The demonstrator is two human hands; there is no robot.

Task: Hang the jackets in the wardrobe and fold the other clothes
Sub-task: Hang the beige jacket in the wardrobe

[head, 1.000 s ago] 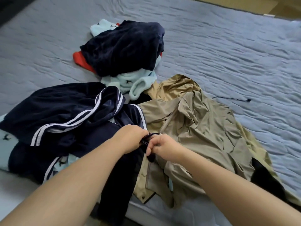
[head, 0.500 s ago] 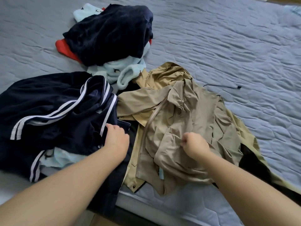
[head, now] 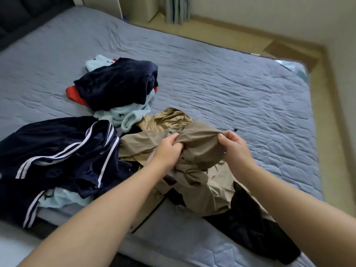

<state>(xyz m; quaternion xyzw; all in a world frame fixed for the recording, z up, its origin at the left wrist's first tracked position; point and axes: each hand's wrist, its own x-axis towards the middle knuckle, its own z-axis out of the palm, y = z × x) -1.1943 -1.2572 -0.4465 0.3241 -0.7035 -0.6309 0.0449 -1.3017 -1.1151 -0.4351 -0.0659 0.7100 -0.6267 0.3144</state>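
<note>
A tan jacket (head: 200,151) lies crumpled near the front edge of the bed. My left hand (head: 169,149) grips a bunch of its fabric on the left, and my right hand (head: 234,146) grips the fabric on the right, lifting a fold between them. A navy garment with white stripes (head: 57,151) is spread to the left. Behind it sits a pile: a dark navy fleece (head: 119,83) on top of a light blue garment (head: 123,114) and a red one (head: 72,93). A black garment (head: 250,224) lies under the jacket's lower right.
The blue-grey quilted bed cover (head: 231,89) stretches wide to the right and back. A dark headboard (head: 23,14) is at the top left. Wooden floor (head: 327,132) runs along the bed's right side, with a curtain (head: 177,8) and a cardboard piece (head: 289,53) beyond.
My left hand left the navy striped garment and moved right onto the tan jacket. Both hands now hold the jacket's fabric raised off the bed. The view has tilted up.
</note>
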